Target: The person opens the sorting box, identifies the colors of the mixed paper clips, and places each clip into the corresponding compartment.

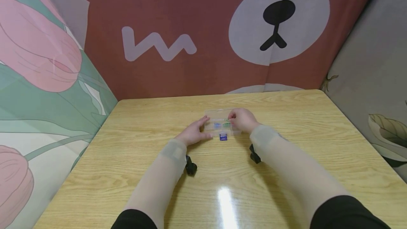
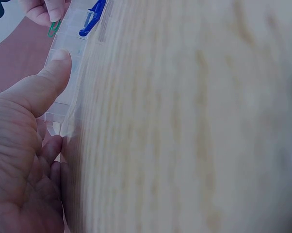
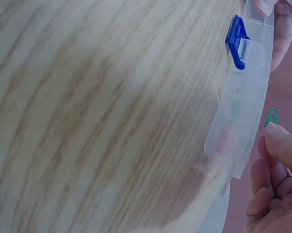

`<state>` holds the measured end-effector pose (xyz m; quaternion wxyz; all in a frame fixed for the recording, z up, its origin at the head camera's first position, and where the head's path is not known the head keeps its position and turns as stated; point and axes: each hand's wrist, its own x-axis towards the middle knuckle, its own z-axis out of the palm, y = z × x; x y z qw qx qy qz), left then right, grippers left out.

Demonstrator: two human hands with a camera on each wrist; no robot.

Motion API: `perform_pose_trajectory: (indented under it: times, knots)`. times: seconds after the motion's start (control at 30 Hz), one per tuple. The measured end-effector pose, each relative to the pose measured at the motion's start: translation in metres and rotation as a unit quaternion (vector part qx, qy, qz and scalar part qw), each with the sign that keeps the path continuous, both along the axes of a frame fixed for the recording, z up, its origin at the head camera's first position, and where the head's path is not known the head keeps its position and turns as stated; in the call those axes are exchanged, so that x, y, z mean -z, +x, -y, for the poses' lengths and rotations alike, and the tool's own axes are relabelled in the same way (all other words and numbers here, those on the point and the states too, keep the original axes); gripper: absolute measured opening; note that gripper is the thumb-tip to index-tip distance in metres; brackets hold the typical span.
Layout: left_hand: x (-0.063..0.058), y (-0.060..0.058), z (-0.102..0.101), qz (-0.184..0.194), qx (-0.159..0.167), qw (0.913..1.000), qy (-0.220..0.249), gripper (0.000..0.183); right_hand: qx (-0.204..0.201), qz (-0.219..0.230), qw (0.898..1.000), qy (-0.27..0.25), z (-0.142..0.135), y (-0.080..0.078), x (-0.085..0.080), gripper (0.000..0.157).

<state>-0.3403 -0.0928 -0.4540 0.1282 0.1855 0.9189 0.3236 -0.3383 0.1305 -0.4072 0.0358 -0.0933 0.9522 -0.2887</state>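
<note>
A clear plastic compartment box (image 1: 211,131) lies on the table with its lid raised at the back and a blue latch (image 3: 236,41) at the front. My left hand (image 1: 194,132) holds the box's left end, thumb (image 2: 58,65) along the front side and fingers toward the back. Over the right part of the box, my right hand (image 1: 244,120) pinches a green paper clip (image 3: 272,116) between thumb and fingertips. Blue pieces (image 1: 217,125) and green pieces (image 1: 226,124) lie in separate compartments. A pinkish patch (image 3: 223,141) shows through the right end wall.
The wooden table (image 1: 222,165) reaches a red-brown cloth (image 1: 210,73) with a bear face behind it. Floral cloth (image 1: 41,45) hangs at the left and a grey one (image 1: 375,80) at the right. Black wrist mounts (image 1: 190,167) sit under both forearms.
</note>
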Motion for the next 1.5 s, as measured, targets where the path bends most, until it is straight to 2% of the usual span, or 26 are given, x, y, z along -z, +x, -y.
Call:
perform_pose_trajectory:
  times: [0.43, 0.67, 1.07, 1.5]
  knots:
    - [-0.0015, 0.0019, -0.0008, 0.002, 0.000, 1.0000, 0.007, 0.081, -0.008, -0.012, 1.000, 0.022, 0.0043, -0.0020, 0.0030, 0.008]
    - [-0.0033, 0.0033, -0.0009, 0.002, -0.004, 0.9996, 0.029, 0.078, -0.021, -0.014, 0.999, 0.022, 0.0038, -0.0015, 0.0042, 0.009]
    - [-0.0049, 0.0043, -0.0012, 0.002, -0.002, 0.9997, 0.025, 0.078, -0.027, -0.033, 0.998, 0.036, 0.0082, -0.0021, 0.0055, 0.009]
    - [-0.0030, 0.0026, -0.0009, 0.001, -0.001, 0.9998, 0.019, 0.078, -0.026, -0.031, 0.999, 0.034, 0.0082, -0.0024, 0.0073, 0.009]
